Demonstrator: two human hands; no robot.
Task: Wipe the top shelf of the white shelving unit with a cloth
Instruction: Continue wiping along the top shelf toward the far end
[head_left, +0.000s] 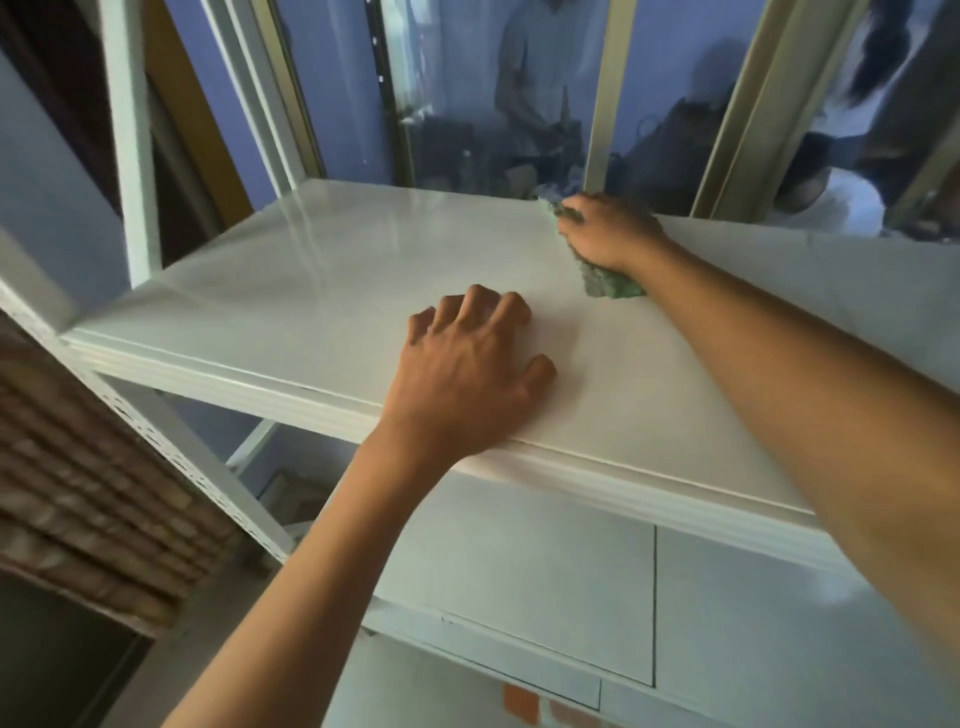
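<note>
Our right fingers (571, 210) were curled down over the green cloth (610, 283), pressing it flat against the shelf (311, 291) near the back edge, just in front of the glass (467, 104). The cloth showed at both ends of the right hand (610, 234): a little past the fingertips, a bigger wad under the wrist. Our left hand (467, 374) held nothing; its fingers were spread and bent, tips and palm resting on the shelf close to the front lip, likely as a brace.

We judged the wipe to be under way, not finished. The cloth sat at the far middle of the board. The surface looked white and glossy throughout, and blur made it impossible to tell wiped areas from unwiped ones. The left part and the right end probably remained, as did the strip under our left hand.
</note>
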